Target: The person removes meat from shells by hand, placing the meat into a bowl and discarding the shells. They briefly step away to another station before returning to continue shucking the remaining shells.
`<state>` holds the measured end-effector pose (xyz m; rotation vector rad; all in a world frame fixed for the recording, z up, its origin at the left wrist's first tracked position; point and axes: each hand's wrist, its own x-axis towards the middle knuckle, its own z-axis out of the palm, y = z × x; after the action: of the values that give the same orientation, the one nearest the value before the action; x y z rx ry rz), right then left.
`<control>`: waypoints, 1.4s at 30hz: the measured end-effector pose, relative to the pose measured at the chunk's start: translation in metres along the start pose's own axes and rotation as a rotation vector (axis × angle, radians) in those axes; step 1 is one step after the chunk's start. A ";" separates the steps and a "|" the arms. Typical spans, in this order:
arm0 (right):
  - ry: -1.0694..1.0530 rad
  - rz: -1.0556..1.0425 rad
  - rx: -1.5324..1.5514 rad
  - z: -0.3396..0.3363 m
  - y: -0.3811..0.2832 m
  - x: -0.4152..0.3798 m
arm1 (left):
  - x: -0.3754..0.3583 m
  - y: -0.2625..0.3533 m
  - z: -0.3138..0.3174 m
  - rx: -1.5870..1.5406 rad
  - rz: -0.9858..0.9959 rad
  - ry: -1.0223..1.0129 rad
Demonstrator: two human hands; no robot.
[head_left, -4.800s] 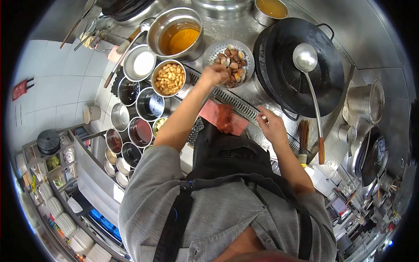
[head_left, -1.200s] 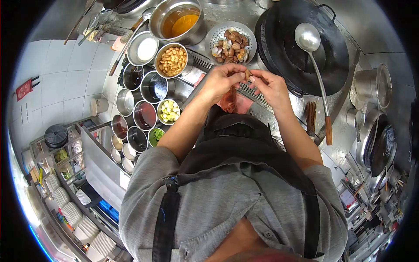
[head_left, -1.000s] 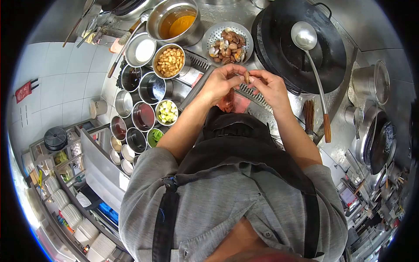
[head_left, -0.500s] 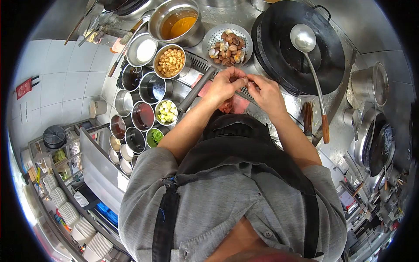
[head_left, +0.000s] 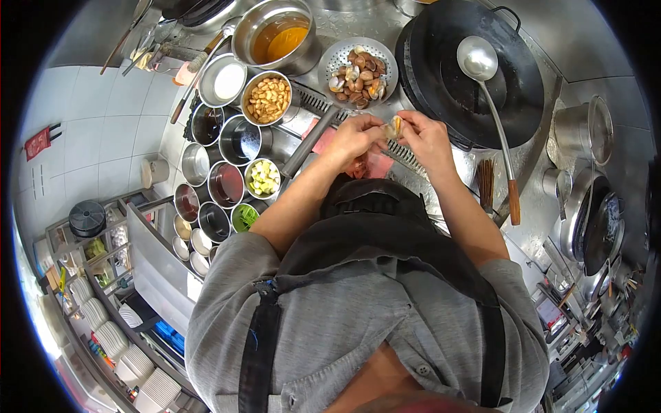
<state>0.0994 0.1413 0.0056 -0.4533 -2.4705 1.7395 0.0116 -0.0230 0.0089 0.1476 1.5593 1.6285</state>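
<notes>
My right hand (head_left: 425, 141) pinches a clam (head_left: 396, 126) whose shell stands open, with orange-yellow flesh showing inside. From the other side, the bent fingers of my left hand (head_left: 358, 142) close on the clam's edge; their tips are partly hidden. Just beyond both hands, a perforated skimmer (head_left: 332, 56) holds a heap of brown-shelled clams (head_left: 359, 82), some gaping. Its thick grey handle (head_left: 311, 142) slants down beside my left wrist. Below the hands lie a pink cloth (head_left: 379, 165) and something dark red, partly covered by my left hand.
A black wok (head_left: 520, 103) with a steel ladle (head_left: 477, 58) in it stands at right. At left are a pot of amber liquid (head_left: 311, 58), a bowl of peanuts (head_left: 268, 98), diced pale-green vegetable (head_left: 264, 177) and several metal containers. A bamboo brush (head_left: 485, 182) lies right of my forearm.
My hands have moved slightly apart, the right one rightward. The clam between them now shows open, with its flesh visible; before, my fingers covered it.
</notes>
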 end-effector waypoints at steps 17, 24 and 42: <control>-0.148 0.398 0.672 0.020 0.018 0.033 | 0.032 -0.022 -0.027 0.046 0.361 -0.086; 0.131 0.179 0.361 0.006 0.004 0.089 | 0.162 0.016 -0.100 0.601 0.234 0.301; -0.039 0.472 0.287 -0.003 0.056 -0.036 | 0.217 -0.050 -0.147 1.311 0.007 0.313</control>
<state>0.1449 0.1515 -0.0419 -1.0425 -2.2034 2.2435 -0.1902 -0.0052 -0.1652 0.5933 2.6338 0.3917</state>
